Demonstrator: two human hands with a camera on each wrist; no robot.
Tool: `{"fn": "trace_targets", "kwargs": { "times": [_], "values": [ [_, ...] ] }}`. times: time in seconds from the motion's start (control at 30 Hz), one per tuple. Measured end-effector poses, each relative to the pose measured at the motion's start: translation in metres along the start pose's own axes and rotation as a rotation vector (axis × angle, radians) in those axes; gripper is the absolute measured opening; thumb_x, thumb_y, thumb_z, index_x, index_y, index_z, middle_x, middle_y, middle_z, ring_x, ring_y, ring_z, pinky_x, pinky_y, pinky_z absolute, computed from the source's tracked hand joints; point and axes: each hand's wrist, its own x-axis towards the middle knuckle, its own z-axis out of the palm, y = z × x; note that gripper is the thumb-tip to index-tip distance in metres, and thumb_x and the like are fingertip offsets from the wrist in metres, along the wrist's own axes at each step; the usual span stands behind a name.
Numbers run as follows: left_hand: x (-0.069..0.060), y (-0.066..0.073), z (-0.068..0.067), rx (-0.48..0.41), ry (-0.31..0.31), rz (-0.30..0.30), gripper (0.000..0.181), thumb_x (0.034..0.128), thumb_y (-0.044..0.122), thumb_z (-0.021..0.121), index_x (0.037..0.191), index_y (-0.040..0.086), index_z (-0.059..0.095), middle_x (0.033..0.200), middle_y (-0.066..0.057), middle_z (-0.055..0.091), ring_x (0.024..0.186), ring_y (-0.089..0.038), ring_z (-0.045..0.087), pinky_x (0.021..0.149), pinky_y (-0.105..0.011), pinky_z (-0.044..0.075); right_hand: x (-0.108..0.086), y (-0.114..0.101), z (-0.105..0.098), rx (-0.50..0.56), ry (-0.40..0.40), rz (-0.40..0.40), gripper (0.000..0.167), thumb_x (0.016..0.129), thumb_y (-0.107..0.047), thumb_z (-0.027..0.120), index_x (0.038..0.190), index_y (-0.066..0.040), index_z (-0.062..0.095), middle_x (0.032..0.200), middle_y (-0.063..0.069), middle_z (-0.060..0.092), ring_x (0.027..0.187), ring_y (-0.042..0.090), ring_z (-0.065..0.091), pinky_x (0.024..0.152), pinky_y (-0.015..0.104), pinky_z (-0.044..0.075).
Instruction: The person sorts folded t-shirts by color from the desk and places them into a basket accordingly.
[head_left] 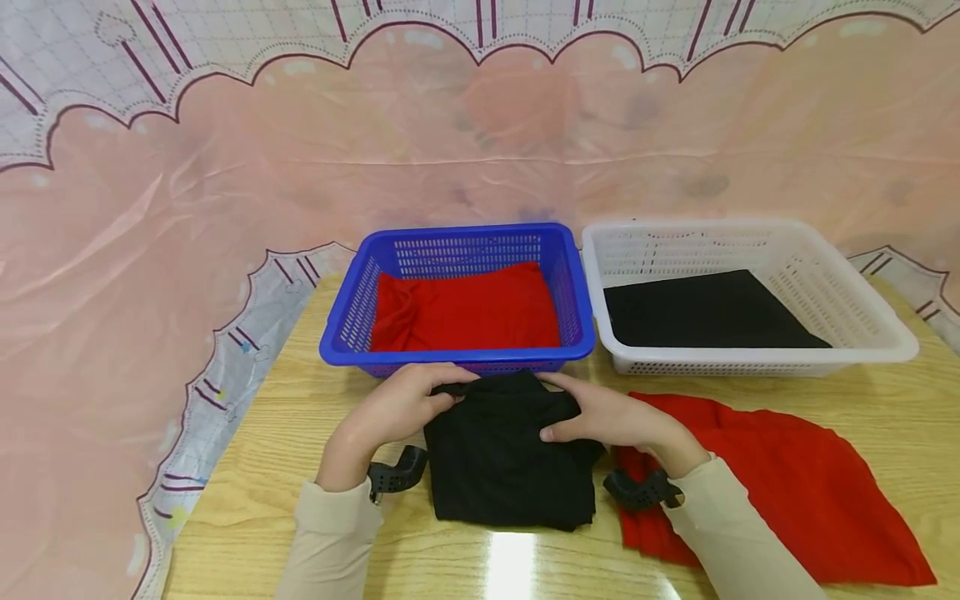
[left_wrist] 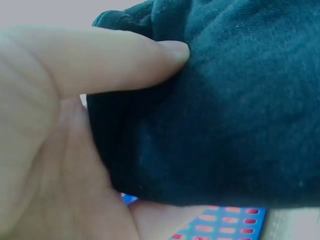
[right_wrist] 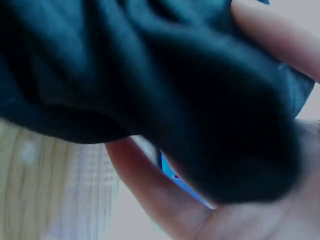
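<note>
A black cloth point(head_left: 502, 467), folded over at its top edge, lies in front of the blue basket. The left hand point(head_left: 405, 404) grips its upper left corner; in the left wrist view the thumb lies across the dark fabric point(left_wrist: 225, 125) with fingers behind it. At the upper right of the cloth, the right hand point(head_left: 611, 412) holds it between thumb and fingers. Bunched folds of the cloth point(right_wrist: 165, 100) fill much of the right wrist view, the hand point(right_wrist: 250, 215) around them.
The blue basket point(head_left: 457, 356) holds red cloth point(head_left: 480, 312). Beside it on the right, a white basket point(head_left: 757, 356) holds black cloth point(head_left: 697, 312). Another red cloth point(head_left: 795, 492) lies on the wooden table point(head_left: 255, 467), partly under the right forearm.
</note>
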Motion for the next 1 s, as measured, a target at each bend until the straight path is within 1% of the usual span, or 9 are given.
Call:
{"fn": "trace_targets", "kwargs": {
  "times": [0.1,0.2,0.33,0.43,0.57,0.67,0.87,0.93,1.0],
  "values": [
    [-0.001,0.001,-0.001,-0.022,-0.002,-0.018,0.033,0.0852,0.005,0.057,0.116,0.016,0.06,0.112,0.002,0.059,0.106,-0.016,0.052,0.092,-0.037,0.04,0.0,0.0,-0.001,0.028,-0.028,-0.054,0.07,0.075,-0.039,0.068,0.135,-0.021,0.038,0.129,-0.003,0.045,0.115,0.018,0.041,0.097,0.044,0.031],
    [-0.002,0.002,-0.002,-0.057,0.005,-0.054,0.034,0.0855,0.005,0.057,0.118,0.016,0.059,0.113,0.001,0.058,0.106,-0.016,0.051,0.091,-0.037,0.041,-0.002,-0.001,-0.001,0.033,-0.051,-0.127,0.054,0.08,-0.035,0.065,0.128,-0.023,0.046,0.121,-0.008,0.051,0.109,0.014,0.046,0.096,0.041,0.034],
    [-0.001,0.003,-0.003,-0.089,0.034,-0.102,0.033,0.0856,0.01,0.059,0.117,0.019,0.058,0.113,0.003,0.058,0.106,-0.014,0.051,0.09,-0.035,0.041,-0.005,-0.005,-0.003,0.048,-0.048,-0.161,0.048,0.082,-0.033,0.062,0.126,-0.025,0.046,0.116,-0.01,0.053,0.106,0.01,0.048,0.095,0.038,0.036],
    [0.0,0.003,-0.005,-0.114,0.069,-0.144,0.027,0.0852,0.019,0.061,0.112,0.022,0.059,0.109,0.006,0.058,0.102,-0.012,0.052,0.088,-0.035,0.043,-0.007,-0.008,-0.005,0.127,-0.056,-0.163,0.048,0.083,-0.031,0.062,0.128,-0.023,0.044,0.117,-0.006,0.054,0.104,0.012,0.051,0.093,0.035,0.038],
    [-0.001,0.004,-0.009,-0.193,0.128,-0.22,0.022,0.0832,0.035,0.061,0.104,0.029,0.058,0.101,0.009,0.058,0.097,-0.012,0.051,0.085,-0.037,0.043,-0.011,-0.013,-0.006,0.293,-0.085,-0.193,0.045,0.085,-0.021,0.06,0.127,-0.015,0.045,0.116,0.005,0.055,0.098,0.022,0.057,0.086,0.035,0.044],
    [-0.001,0.004,-0.012,-0.327,0.164,-0.263,0.029,0.0812,0.044,0.06,0.106,0.03,0.054,0.101,0.006,0.057,0.095,-0.014,0.052,0.082,-0.036,0.044,-0.014,-0.016,-0.007,0.407,-0.081,-0.198,0.047,0.086,-0.016,0.059,0.129,-0.01,0.043,0.119,0.009,0.053,0.099,0.024,0.056,0.083,0.037,0.046],
    [-0.002,0.007,-0.017,-0.773,0.176,-0.298,0.048,0.0853,0.04,0.056,0.128,0.024,0.04,0.104,-0.011,0.059,0.08,-0.029,0.062,0.067,-0.042,0.051,-0.018,-0.018,-0.011,0.636,0.004,-0.181,0.051,0.087,-0.012,0.055,0.134,-0.008,0.035,0.122,0.011,0.051,0.094,0.023,0.059,0.077,0.038,0.049],
    [-0.003,0.01,-0.019,-0.83,0.158,-0.292,0.049,0.088,0.036,0.054,0.132,0.023,0.036,0.1,-0.015,0.061,0.077,-0.031,0.063,0.067,-0.042,0.051,-0.018,-0.018,-0.012,0.708,0.037,-0.173,0.051,0.088,-0.012,0.054,0.135,-0.009,0.034,0.121,0.011,0.052,0.089,0.024,0.061,0.074,0.04,0.05],
    [-0.004,0.015,-0.022,-0.833,0.125,-0.276,0.048,0.0903,0.032,0.051,0.134,0.021,0.035,0.099,-0.015,0.062,0.076,-0.031,0.063,0.068,-0.042,0.051,-0.017,-0.018,-0.012,0.761,0.068,-0.176,0.05,0.089,-0.012,0.053,0.135,-0.01,0.033,0.122,0.009,0.052,0.09,0.023,0.061,0.075,0.038,0.049]
  ]
}}
